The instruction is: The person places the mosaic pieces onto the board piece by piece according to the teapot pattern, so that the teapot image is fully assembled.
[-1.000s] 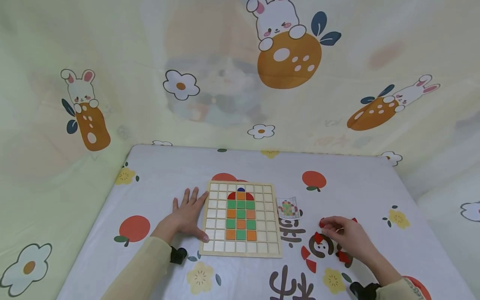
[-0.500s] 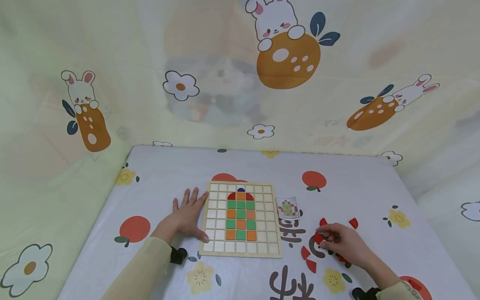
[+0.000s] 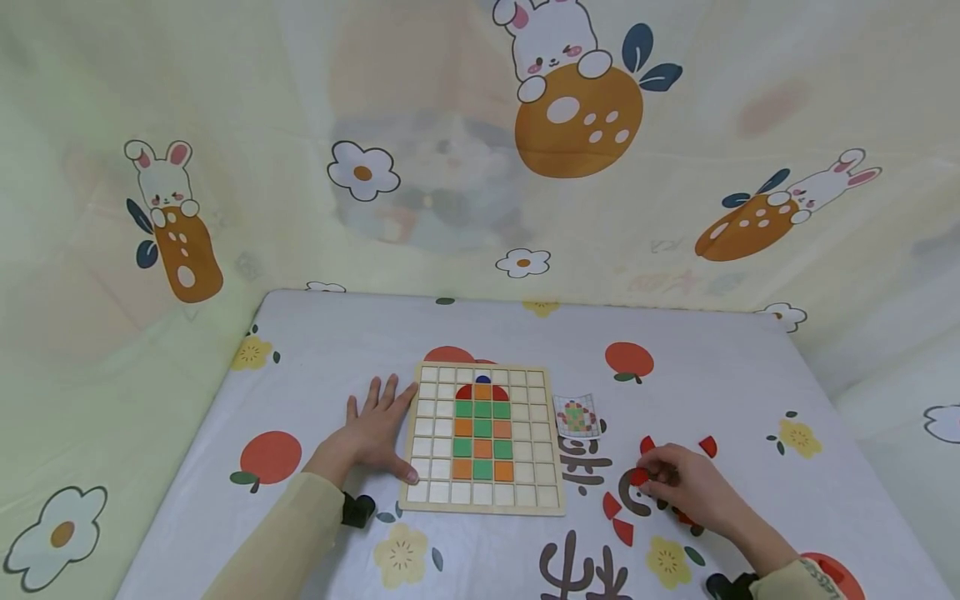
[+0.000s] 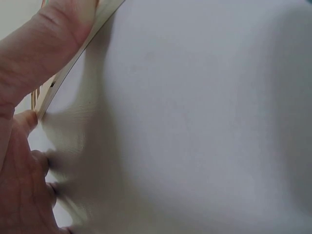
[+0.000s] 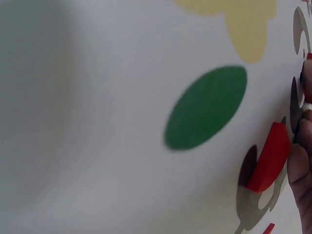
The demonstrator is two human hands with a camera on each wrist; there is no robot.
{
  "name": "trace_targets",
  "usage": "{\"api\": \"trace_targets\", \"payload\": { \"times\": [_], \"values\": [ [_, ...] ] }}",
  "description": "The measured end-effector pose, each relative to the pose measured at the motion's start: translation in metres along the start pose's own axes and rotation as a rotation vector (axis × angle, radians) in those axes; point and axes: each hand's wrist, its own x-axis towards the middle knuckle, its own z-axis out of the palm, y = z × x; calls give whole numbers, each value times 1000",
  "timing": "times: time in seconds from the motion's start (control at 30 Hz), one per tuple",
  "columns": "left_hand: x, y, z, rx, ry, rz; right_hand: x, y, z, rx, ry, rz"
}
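My left hand has its fingers spread and rests against the left edge of a wooden grid board, thumb near the front corner. Orange and green square tiles fill the middle columns, with two red curved pieces and a blue piece at the top. On the right, my right hand pinches a small red block between thumb and fingers, low over the cloth. Loose red quarter-round blocks lie around it: one behind, one block farther right, and a red block beside the fingers in the right wrist view.
A small picture card with a coloured grid pattern lies against the board's right side. Two more red blocks lie between board and right hand. The printed tablecloth reaches back to a hanging patterned curtain.
The right hand has let go of one red block, now lying on the cloth, and moved slightly nearer to pinch another red block. The left hand and board stay put.
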Motion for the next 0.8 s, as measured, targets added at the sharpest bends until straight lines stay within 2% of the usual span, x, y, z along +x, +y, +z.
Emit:
{"api": "trace_targets", "payload": {
  "times": [0.27,0.6,0.8],
  "values": [
    [0,0,-1,7,-2,0,1,-6,-1,-94,-1,67],
    [3,-1,3,5,4,-9,-5,-3,-3,-44,-92,-64],
    [2,-1,1,7,2,-11,-4,-3,-3,-47,-87,-72]
  ]
}}
